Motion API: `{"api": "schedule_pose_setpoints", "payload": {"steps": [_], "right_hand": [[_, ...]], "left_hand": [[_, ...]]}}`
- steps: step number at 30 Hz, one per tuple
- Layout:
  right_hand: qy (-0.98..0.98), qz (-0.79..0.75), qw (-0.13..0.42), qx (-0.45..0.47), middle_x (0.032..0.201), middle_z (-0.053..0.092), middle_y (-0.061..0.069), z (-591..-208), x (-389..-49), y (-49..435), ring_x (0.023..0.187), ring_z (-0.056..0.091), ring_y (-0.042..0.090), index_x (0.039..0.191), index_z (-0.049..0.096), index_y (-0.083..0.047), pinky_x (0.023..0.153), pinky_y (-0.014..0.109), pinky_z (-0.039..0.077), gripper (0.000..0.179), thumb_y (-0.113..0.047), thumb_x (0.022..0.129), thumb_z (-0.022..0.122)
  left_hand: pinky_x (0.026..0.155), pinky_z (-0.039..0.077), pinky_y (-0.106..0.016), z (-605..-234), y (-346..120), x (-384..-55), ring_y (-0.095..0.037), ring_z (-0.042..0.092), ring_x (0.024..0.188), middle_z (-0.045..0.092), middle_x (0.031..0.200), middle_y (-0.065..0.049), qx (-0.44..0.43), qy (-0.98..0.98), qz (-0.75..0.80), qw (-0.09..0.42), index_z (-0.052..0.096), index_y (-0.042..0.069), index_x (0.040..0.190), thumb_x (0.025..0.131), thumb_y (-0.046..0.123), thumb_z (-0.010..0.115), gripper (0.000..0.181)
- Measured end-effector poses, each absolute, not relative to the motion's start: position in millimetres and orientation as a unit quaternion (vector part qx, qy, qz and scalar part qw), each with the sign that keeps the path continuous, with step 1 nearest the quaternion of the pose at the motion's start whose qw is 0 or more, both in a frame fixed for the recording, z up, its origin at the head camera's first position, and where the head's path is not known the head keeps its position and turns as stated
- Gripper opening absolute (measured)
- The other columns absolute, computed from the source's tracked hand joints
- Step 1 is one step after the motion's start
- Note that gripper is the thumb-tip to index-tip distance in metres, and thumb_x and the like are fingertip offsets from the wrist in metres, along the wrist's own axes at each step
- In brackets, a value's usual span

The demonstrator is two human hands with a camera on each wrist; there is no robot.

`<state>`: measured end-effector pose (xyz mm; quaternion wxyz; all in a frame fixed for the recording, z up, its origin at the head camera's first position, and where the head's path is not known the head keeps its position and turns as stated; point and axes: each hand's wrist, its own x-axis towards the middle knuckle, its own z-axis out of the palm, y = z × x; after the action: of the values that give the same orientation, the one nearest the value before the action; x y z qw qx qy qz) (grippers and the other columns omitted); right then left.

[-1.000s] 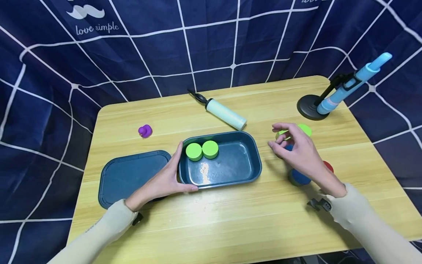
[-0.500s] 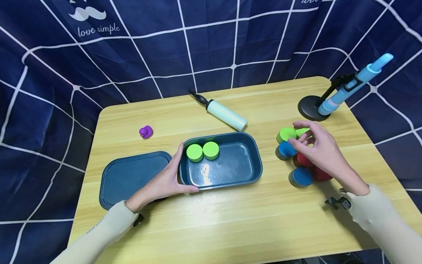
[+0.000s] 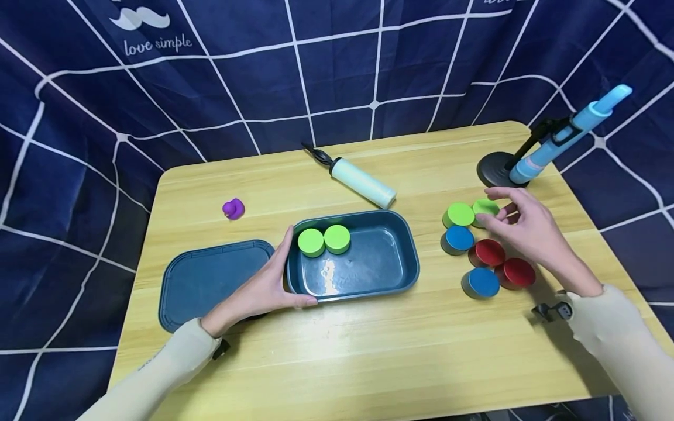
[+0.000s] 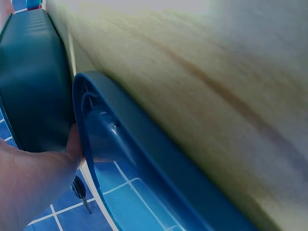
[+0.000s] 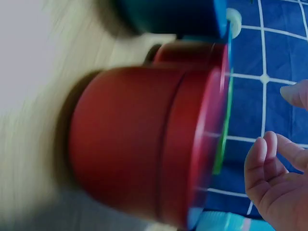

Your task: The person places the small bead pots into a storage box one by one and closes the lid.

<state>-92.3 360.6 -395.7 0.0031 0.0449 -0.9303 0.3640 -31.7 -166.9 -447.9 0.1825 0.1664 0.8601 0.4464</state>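
Note:
My left hand (image 3: 265,286) holds the left end of a dark blue open box (image 3: 363,280), thumb at the front rim and fingers along the left side. Two green round canisters (image 3: 311,242) stand inside, at the back left. My right hand (image 3: 534,231) is over the right of the table, by a green canister (image 3: 487,209) that its thumb overlaps in the head view. In the right wrist view, thumb and fingertips (image 5: 257,149) are apart with nothing between. Around it stand another green canister (image 3: 459,214), two red canisters (image 3: 517,273) and two blue canisters (image 3: 481,283).
A dark blue lid (image 3: 210,280) lies left of the box, partly under my left forearm. Behind are a purple rubber duck (image 3: 234,209) and a pale hand pump (image 3: 363,182). A light blue tube on a black stand (image 3: 553,140) is at the back right corner.
My right hand has moved right, away from the box side, to the rear green canister, uncovering the red and blue ones. My left hand and the box stay in place.

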Motion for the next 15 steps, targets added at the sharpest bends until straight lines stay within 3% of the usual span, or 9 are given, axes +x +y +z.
{"api": "schedule_pose_setpoints", "payload": {"steps": [15], "right_hand": [[-0.944,0.324,-0.043,0.051,0.129,0.057,0.019,-418.9,-112.1,391.7,0.087,0.057,0.001,0.157,0.053,-0.004,0.071,0.01,0.044,0.073,-0.026,0.097,0.087]], "left_hand": [[0.124,0.027,-0.064,-448.7,-167.0,-32.1,-0.034,0.012,0.165,-0.002,0.182,-0.005,0.165,0.858,0.451,0.185,-0.01,0.026,0.176,0.078,0.056,0.098,0.148]]}}
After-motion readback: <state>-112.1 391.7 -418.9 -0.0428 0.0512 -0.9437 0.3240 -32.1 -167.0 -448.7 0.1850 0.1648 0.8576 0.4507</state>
